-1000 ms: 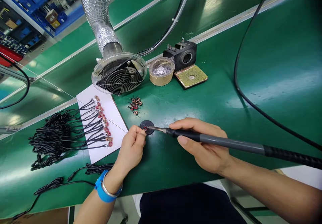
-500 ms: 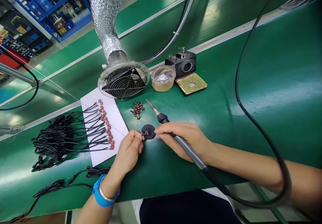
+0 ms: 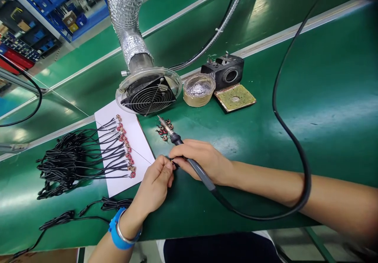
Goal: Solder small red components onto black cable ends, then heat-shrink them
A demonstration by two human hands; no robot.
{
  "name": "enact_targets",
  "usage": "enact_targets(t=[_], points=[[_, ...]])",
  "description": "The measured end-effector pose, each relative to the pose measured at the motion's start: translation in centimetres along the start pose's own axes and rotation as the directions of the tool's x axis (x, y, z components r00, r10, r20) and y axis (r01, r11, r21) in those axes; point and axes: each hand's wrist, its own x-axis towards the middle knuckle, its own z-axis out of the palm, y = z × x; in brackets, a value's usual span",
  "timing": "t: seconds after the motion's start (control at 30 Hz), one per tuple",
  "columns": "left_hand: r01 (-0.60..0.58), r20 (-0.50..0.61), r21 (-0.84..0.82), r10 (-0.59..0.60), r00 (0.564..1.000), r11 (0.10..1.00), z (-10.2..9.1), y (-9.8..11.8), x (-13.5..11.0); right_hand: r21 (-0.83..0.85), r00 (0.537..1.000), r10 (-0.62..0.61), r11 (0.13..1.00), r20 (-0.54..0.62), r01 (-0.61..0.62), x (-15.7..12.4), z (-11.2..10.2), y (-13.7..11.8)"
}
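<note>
My left hand (image 3: 156,181) pinches a small wire-wound ring coil (image 3: 173,163) between thumb and forefinger, most of it covered by fingertips. A soldering iron (image 3: 201,173) lies in the grip of my right hand (image 3: 205,160), its tip slanting up and left over a little pile of coils (image 3: 164,138). The thumb and forefinger of that same hand meet at the coil, beside my left fingertips. Left of my hands, a white sheet (image 3: 118,186) bears a row of red and copper coils (image 3: 127,149) joined to black cables (image 3: 63,162).
A fume extractor (image 3: 150,99) on a foil duct hangs beyond the hands. Behind the iron stand a tape roll (image 3: 193,99) with foil inside, a black iron holder (image 3: 227,74) and a yellow sponge tray (image 3: 236,98). The iron's cord (image 3: 307,176) loops across my right forearm.
The right hand and iron have moved left, bringing the fingertips together at the coil. The coil has left the black disc, which is now hidden. The view has shifted slightly.
</note>
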Motion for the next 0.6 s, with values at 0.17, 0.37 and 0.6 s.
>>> enact_targets(t=[0.17,0.37,0.6], points=[[-0.021,-0.005,0.024,0.021,1.0,0.999,0.2,0.1,-0.1,-0.018,0.996,-0.082,0.996,0.037,0.083,-0.2,-0.4,-0.3],[-0.084,-0.002,0.162,0.086,0.996,0.983,0.5,0.8,-0.4,-0.127,0.982,-0.179,0.975,0.058,0.185,-0.1,-0.4,-0.3],[-0.114,-0.017,0.29,0.124,0.992,0.95,0.6,1.4,-0.6,-0.086,0.991,-0.122,0.988,0.053,0.126,-0.7,-0.3,-0.2]])
